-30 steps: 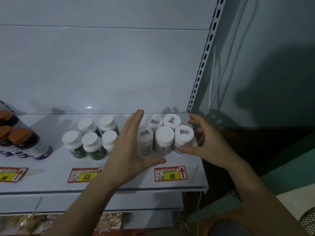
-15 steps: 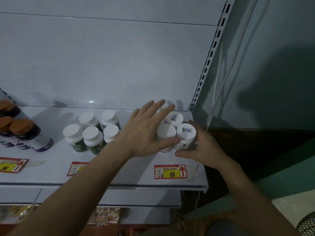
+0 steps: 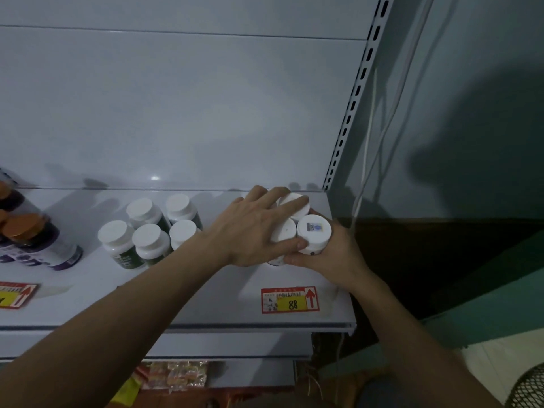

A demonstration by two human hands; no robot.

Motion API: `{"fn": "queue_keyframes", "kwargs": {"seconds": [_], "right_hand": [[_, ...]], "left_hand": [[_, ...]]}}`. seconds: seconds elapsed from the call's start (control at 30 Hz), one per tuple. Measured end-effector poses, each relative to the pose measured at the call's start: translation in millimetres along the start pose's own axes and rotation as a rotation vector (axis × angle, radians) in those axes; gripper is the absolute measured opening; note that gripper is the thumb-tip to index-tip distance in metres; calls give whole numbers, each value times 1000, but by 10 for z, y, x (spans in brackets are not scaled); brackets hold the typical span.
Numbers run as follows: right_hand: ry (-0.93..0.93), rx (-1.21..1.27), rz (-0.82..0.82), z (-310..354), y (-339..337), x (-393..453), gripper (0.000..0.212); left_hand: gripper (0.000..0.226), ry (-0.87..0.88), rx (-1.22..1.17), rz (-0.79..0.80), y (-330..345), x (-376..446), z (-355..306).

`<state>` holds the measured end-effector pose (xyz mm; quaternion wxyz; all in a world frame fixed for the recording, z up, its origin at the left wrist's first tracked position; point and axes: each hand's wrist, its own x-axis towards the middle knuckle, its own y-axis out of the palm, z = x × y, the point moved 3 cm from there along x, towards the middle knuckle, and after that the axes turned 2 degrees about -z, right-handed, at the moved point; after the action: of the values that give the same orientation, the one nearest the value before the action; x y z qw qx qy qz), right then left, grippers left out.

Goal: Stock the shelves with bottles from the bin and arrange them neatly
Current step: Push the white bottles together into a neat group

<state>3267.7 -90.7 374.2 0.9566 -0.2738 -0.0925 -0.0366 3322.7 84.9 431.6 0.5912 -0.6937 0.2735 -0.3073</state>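
A cluster of white-capped bottles (image 3: 313, 231) stands at the right end of the white shelf (image 3: 223, 301), near the back corner. My left hand (image 3: 253, 231) lies over the cluster's left side, fingers stretched across the caps and thumb pressing along the front. My right hand (image 3: 332, 254) cups the front right bottle from the right and below, fingers wrapped round its side. Some bottles in the cluster are hidden under my left hand.
Several white-capped green-label bottles (image 3: 147, 231) stand left of my hands. Orange-capped dark bottles (image 3: 32, 240) sit at the far left. Price tags (image 3: 290, 300) line the shelf front. A slotted upright (image 3: 350, 113) bounds the shelf's right end. Packets lie on the shelf below (image 3: 173, 375).
Both hands have closed in from either side onto the right cluster. My left hand now lies over the caps and my right hand wraps the front right bottle.
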Motion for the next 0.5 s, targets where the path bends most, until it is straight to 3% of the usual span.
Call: {"fn": "queue_keyframes", "kwargs": {"seconds": [0.33,0.5], "right_hand": [[-5,2,-4,-28,-125,-37,70],[4,18,22,-13,-118,-30,74]], "left_hand": [[83,20,-35,-23,1,49,-87],[94,3,-101,-19,-5,29,-77]]}}
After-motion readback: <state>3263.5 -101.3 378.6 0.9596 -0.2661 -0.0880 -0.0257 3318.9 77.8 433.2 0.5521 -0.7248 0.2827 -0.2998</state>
